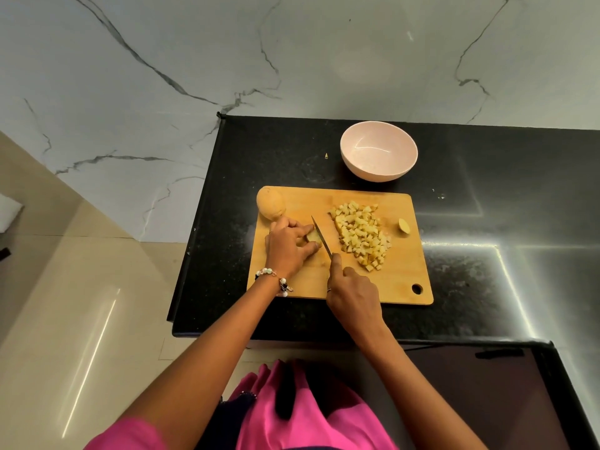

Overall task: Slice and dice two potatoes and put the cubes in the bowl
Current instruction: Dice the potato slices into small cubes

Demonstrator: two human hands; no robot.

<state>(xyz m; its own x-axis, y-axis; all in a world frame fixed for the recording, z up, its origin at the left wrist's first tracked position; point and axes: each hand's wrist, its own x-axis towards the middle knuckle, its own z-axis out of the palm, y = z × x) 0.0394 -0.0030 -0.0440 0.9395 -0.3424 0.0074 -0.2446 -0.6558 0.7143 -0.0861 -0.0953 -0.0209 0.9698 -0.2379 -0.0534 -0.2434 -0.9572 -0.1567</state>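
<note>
A wooden cutting board (383, 287) lies on the black counter. My left hand (289, 248) holds a small potato piece (313, 237) down on the board, fingers curled over it. My right hand (352, 293) grips a knife (321, 235) by its handle, forefinger along the spine, with the blade set against the piece's right side. A pile of several potato cubes (362, 235) sits on the board's right half. A whole potato (270, 203) rests at the board's far left corner. A potato end (403, 227) lies near the right edge. The pink bowl (379, 151) stands empty behind the board.
The black counter (487, 271) ends at its left edge close to the board, with beige floor beyond it. A marble wall rises behind. A small scrap (326, 155) lies left of the bowl. A dark panel sits at lower right.
</note>
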